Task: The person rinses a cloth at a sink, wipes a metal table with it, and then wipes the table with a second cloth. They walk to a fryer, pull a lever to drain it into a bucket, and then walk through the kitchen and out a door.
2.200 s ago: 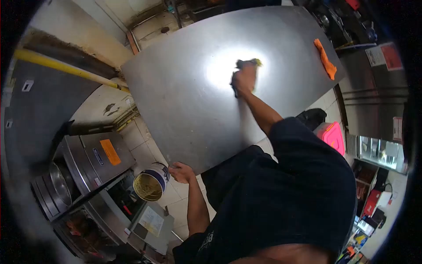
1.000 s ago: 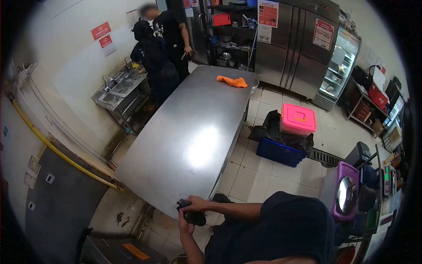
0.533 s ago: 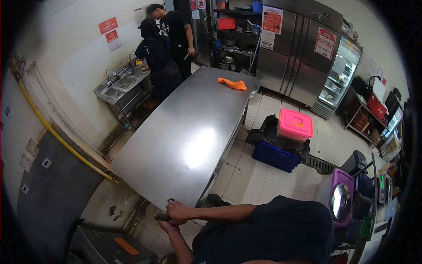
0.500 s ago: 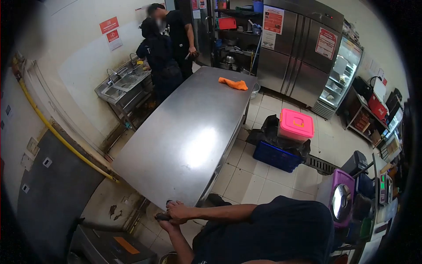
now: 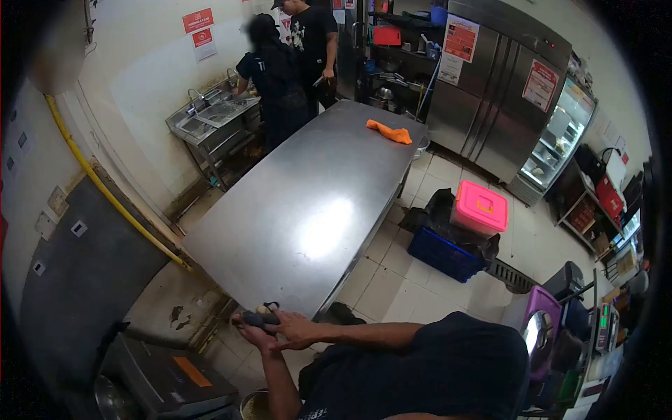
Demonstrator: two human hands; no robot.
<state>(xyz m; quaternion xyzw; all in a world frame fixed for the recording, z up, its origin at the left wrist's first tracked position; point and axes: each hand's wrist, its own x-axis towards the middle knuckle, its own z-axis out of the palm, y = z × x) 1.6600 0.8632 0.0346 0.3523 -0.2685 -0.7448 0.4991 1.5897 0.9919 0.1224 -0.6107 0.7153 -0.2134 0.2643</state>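
Over the near left end of the steel table (image 5: 269,203), my two hands are close together. A dark grey, soft-looking elongated item (image 5: 260,319) lies across my left hand (image 5: 253,334), whose palm faces up around it. Reaching in from the right, my right hand (image 5: 295,330) has its fingers closed against the other end of the same item. At its upper edge, a small pale piece (image 5: 263,309) with black beside it shows near my right fingertips. The exact kind of these things is too small to tell. An orange cloth (image 5: 389,131) lies crumpled at the table's far end.
Two people in dark clothes (image 5: 276,77) stand by the sink (image 5: 210,119). Right of the table are a blue crate (image 5: 444,253) and a pink-lidded box (image 5: 481,205). A steel fridge (image 5: 483,84) stands behind. A dark metal cabinet (image 5: 164,378) is at lower left.
The view has shifted slightly. My hands have moved a little left and up, and my left palm has turned upward, showing more of the dark grey item and the pale piece.
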